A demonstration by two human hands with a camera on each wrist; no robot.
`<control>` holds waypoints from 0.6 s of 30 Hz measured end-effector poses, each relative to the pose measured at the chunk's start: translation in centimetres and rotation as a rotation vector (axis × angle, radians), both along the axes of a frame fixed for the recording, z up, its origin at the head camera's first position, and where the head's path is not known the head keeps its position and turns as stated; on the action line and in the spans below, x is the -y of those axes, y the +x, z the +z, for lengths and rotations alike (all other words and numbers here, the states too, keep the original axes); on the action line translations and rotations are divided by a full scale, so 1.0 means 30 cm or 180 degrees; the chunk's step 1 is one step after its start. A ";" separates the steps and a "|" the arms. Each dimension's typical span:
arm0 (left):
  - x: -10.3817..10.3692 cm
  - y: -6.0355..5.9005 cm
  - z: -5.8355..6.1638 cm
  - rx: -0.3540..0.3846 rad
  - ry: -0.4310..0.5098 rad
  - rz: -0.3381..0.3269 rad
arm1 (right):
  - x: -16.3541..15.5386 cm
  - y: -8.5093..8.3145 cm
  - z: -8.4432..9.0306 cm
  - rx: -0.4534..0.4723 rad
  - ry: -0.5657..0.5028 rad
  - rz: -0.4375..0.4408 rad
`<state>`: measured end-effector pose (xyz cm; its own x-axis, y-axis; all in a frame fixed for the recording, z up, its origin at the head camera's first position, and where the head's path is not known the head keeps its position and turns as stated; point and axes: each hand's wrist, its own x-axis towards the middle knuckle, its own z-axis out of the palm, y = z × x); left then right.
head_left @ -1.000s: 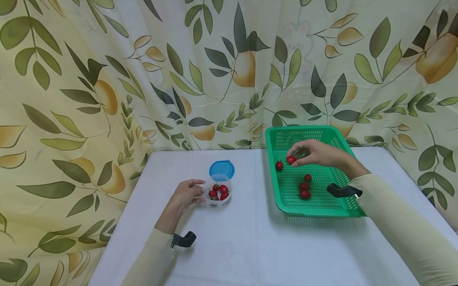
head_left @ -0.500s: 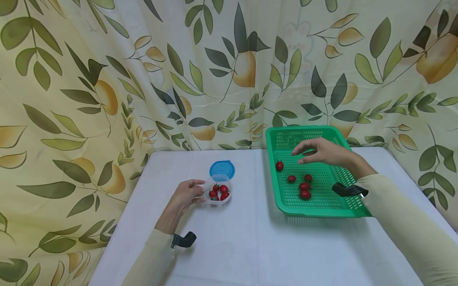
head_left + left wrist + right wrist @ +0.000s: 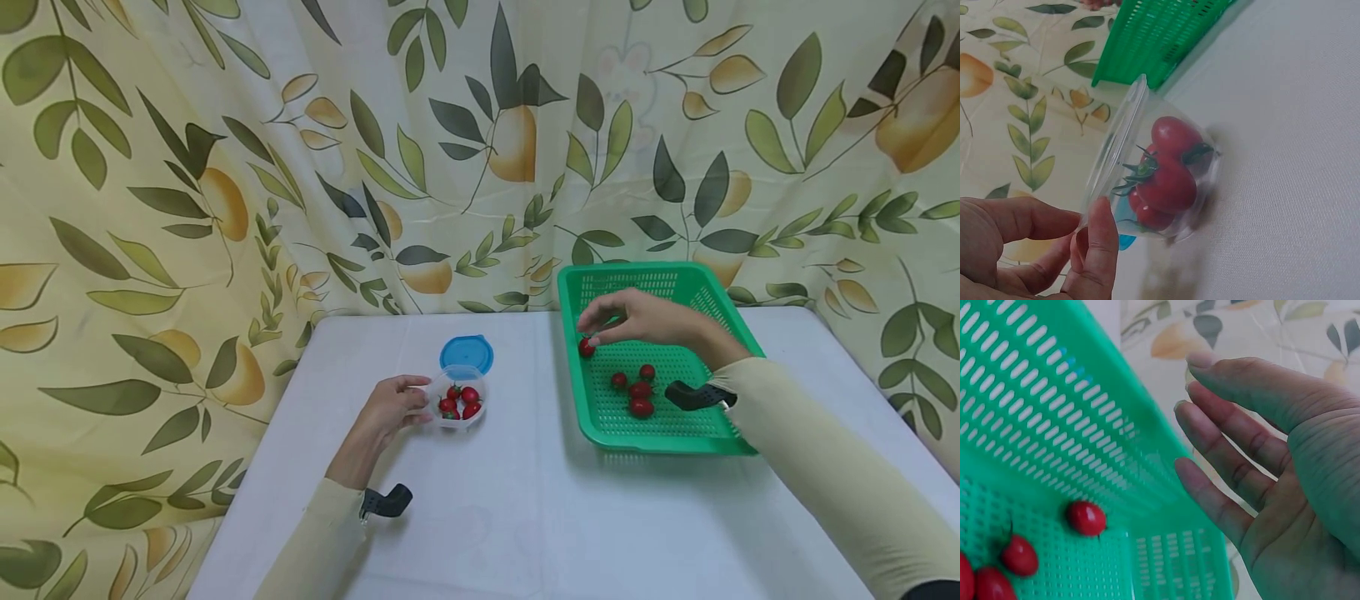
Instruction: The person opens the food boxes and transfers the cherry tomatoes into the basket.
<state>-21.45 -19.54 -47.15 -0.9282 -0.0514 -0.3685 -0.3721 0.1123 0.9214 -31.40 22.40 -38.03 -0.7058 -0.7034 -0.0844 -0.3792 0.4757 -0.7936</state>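
Observation:
My left hand (image 3: 390, 406) pinches the rim of a small clear plastic container (image 3: 1116, 147) between thumb and fingers. Several red cherry tomatoes (image 3: 1167, 186) with green stems lie inside it. The right hand (image 3: 641, 317) hovers over the green perforated basket (image 3: 600, 442), its fingers loosely bent and holding nothing. In the head view its fingertips overlap a cherry tomato (image 3: 587, 348) by the basket's left wall. The right wrist view shows that tomato (image 3: 1087, 518) lying on the basket floor, apart from the fingers. More cherry tomatoes (image 3: 641, 407) sit grouped toward the basket's middle.
A blue lid (image 3: 467, 353) lies on the table just behind the container. White cloth covers the tabletop (image 3: 517, 508), and a leaf-patterned curtain (image 3: 465, 167) hangs behind it.
My right hand let go of a cherry tomato, which dropped into the basket and rolled slightly right. The hand then moved left toward the tomato by the wall. The left hand stays put.

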 end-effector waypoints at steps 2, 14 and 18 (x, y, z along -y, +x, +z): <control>0.000 0.001 0.000 0.0002 -0.0014 0.0001 | 0.027 -0.004 0.002 0.0054 0.0001 0.0053; 0.000 0.002 -0.002 0.0012 -0.0010 -0.0017 | 0.172 -0.003 0.005 0.0199 0.0055 0.0261; 0.001 0.001 -0.002 -0.0012 0.0011 -0.0022 | 0.228 -0.002 0.006 0.0231 0.0120 0.0316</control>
<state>-21.43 -19.56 -47.20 -0.9299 -0.0438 -0.3653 -0.3679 0.1117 0.9231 -31.46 15.55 -37.84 -0.6240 -0.7648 -0.1603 -0.3682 0.4687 -0.8029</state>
